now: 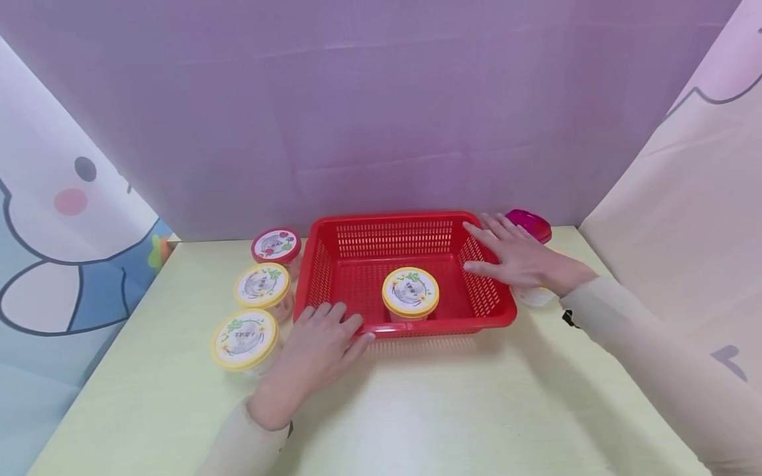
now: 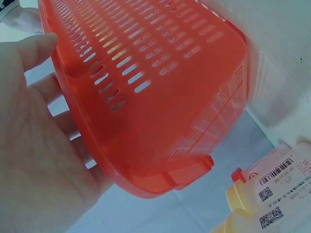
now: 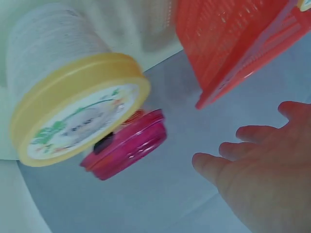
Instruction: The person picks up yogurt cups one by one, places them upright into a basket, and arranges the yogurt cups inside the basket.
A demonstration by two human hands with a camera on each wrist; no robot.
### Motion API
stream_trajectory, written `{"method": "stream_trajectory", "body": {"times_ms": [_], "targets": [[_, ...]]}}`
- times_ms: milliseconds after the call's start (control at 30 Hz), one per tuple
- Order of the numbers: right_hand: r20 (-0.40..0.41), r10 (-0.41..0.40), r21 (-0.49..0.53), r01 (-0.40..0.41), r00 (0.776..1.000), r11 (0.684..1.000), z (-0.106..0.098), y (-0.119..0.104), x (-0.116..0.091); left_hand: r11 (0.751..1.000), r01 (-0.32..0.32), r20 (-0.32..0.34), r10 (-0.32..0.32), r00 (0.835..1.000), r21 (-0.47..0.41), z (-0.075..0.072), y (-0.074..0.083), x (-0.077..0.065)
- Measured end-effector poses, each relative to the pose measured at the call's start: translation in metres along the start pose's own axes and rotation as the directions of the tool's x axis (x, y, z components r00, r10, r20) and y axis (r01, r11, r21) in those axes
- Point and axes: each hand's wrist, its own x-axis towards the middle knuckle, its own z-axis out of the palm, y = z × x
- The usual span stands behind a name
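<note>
A red plastic basket [image 1: 381,328] sits on the table, holding one tub with a yellow-rimmed lid [image 1: 411,291]. At its front left corner my left hand [image 1: 324,344] grips the rim; in the left wrist view the thumb lies at the outer edge and the fingers pass behind it. Over the basket's right side hovers my right hand [image 1: 514,258], fingers straight and spread. In the right wrist view this hand [image 3: 262,160] holds nothing and shows apart from the basket wall [image 3: 233,43].
Left of the basket stand a red-lidded tub [image 1: 276,245] and two yellow-lidded tubs [image 1: 262,285]. Behind my right hand are a magenta-lidded container [image 1: 530,225] and another yellow-lidded tub [image 3: 82,111]. A purple cloth wall [image 1: 381,119] closes off the back.
</note>
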Motion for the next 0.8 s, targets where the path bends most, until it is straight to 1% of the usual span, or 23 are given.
{"method": "stream_trajectory", "body": {"times_ms": [133,300,500,667,800], "targets": [[-0.005,0.037,0.014,-0.037,0.999,0.999,0.001,0.01,-0.004,1.0,-0.005,-0.008,0.005,1.0,0.003,0.001,0.0,0.0],[-0.03,0.056,0.02,-0.055,0.998,0.998,0.003,0.022,-0.011,1.0,-0.005,-0.014,0.006,1.0,0.008,0.002,0.0,0.0],[-0.045,0.081,0.027,-0.08,0.996,0.996,0.005,0.037,-0.022,1.0,0.0,0.0,0.0,1.0,-0.003,0.001,0.0,0.0],[-0.057,0.079,-0.004,-0.08,0.995,0.997,0.006,0.047,-0.03,1.0,0.005,0.006,-0.005,1.0,-0.011,0.001,-0.001,0.001],[-0.069,0.083,-0.004,-0.084,0.994,0.996,0.008,0.054,-0.036,1.0,0.003,0.007,-0.003,1.0,-0.007,0.002,-0.001,0.001]]}}
